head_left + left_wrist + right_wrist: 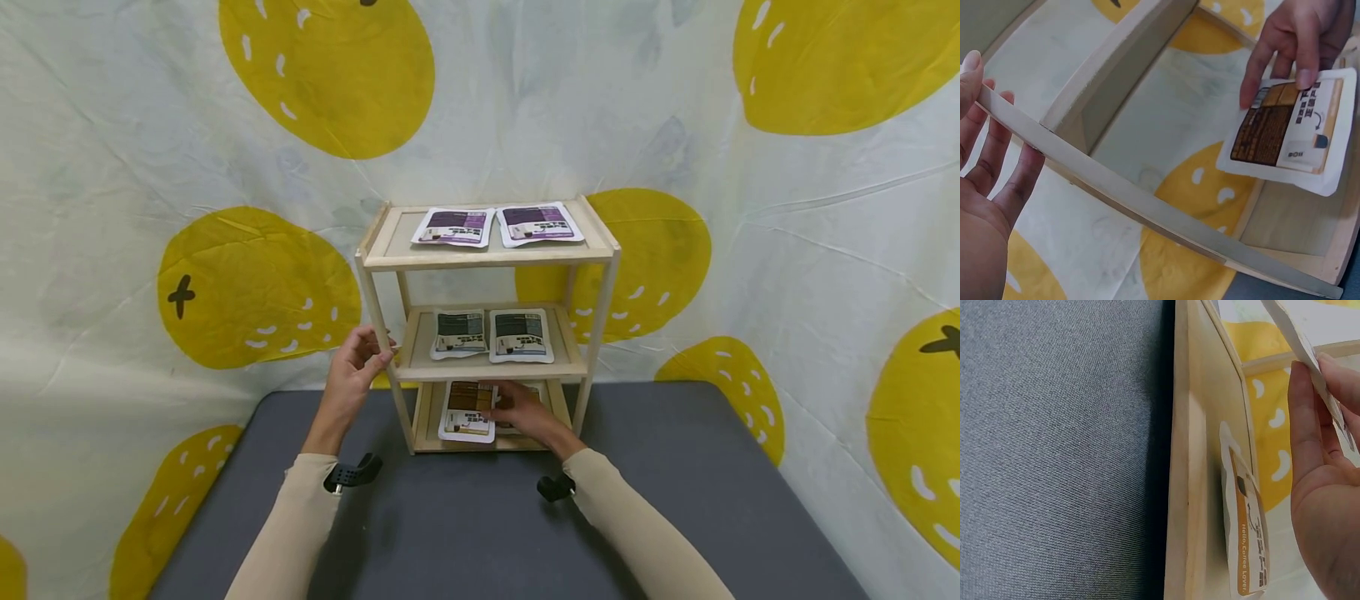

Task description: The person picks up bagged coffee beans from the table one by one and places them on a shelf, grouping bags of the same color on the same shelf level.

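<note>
My right hand (521, 410) pinches a white coffee pouch with a brown label (468, 412) by its edge, above the bottom tier of a wooden shelf rack (491, 263). In the right wrist view that pouch (1304, 347) appears edge-on between thumb and fingers. A second brown-labelled pouch (1246, 519) lies on the bottom tier, partly behind my right hand in the head view. My left hand (352, 367) holds the rack's front left post, thumb on one side and fingers (1019, 178) on the other.
Two purple-labelled pouches (453, 227) lie on the top tier. On the middle tier are two dark-green-labelled pouches (521, 335). The rack stands on a dark grey table (465, 525) against a white cloth with yellow fruit prints (480, 100).
</note>
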`<action>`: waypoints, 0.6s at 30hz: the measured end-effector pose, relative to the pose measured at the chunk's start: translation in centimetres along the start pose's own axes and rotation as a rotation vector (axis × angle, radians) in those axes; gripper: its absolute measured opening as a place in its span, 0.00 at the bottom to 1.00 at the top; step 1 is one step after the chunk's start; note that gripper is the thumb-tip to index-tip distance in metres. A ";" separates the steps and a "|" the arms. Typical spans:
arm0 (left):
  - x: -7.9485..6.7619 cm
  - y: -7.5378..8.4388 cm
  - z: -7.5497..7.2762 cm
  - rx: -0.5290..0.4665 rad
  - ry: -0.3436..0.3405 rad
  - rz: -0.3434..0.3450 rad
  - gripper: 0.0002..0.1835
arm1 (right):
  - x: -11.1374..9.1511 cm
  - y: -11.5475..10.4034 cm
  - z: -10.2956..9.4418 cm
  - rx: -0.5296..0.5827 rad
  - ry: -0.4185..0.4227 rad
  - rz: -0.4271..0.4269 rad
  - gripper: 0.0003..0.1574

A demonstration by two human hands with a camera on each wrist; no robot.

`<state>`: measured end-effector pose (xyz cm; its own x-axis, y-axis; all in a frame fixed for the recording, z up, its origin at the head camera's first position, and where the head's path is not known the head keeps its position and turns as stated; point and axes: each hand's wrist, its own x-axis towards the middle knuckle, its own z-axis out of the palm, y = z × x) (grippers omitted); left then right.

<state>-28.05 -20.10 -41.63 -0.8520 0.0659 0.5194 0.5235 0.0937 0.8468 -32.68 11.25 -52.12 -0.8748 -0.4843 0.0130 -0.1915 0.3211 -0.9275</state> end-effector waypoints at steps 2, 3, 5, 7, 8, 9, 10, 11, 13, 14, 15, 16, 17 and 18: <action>0.0 0.0 0.0 -0.002 0.002 -0.003 0.17 | 0.1 0.0 0.1 0.014 -0.009 -0.005 0.38; 0.0 0.1 0.1 -0.003 0.002 -0.004 0.18 | 0.2 0.1 0.1 0.013 -0.012 -0.007 0.38; -0.1 0.1 0.1 -0.005 0.003 -0.007 0.18 | 0.4 0.2 0.2 0.014 -0.021 -0.003 0.39; -0.1 0.2 0.1 -0.004 0.002 -0.005 0.18 | 0.7 0.3 0.3 0.008 -0.026 0.007 0.39; -0.1 0.2 0.1 -0.002 0.001 -0.004 0.18 | 0.8 0.4 0.3 -0.002 -0.025 0.014 0.39; -0.1 0.2 0.1 0.000 0.001 -0.002 0.18 | 0.9 0.5 0.3 -0.010 -0.021 0.022 0.39; 0.0 0.1 0.0 0.005 -0.001 0.001 0.17 | 1.1 0.5 0.4 -0.015 -0.017 0.031 0.40; 0.0 0.1 0.0 0.004 -0.002 0.003 0.17 | 1.1 0.6 0.4 -0.021 -0.013 0.040 0.41; 0.0 0.1 0.0 0.006 0.000 0.006 0.17 | 1.2 0.6 0.5 -0.036 -0.005 0.068 0.44; 0.0 0.1 0.0 0.005 0.000 0.006 0.16 | 1.3 0.6 0.5 -0.040 -0.004 0.078 0.45; 0.0 0.1 0.0 0.007 -0.002 0.008 0.16 | 1.3 0.5 0.5 -0.046 -0.001 0.085 0.47; 0.0 0.1 0.0 0.006 -0.002 0.007 0.16 | 1.3 0.4 0.5 -0.049 -0.004 0.099 0.48; 0.0 0.2 0.0 0.004 0.000 0.005 0.17 | 1.3 0.4 0.5 -0.048 -0.003 0.108 0.49; 0.0 0.2 0.0 0.006 -0.001 0.004 0.17 | 1.3 0.3 0.5 -0.052 -0.004 0.114 0.49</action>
<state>-27.96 -20.05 -41.43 -0.8497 0.0670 0.5230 0.5272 0.0990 0.8439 -33.68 10.30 -52.54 -0.8904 -0.4457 -0.0928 -0.1141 0.4158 -0.9023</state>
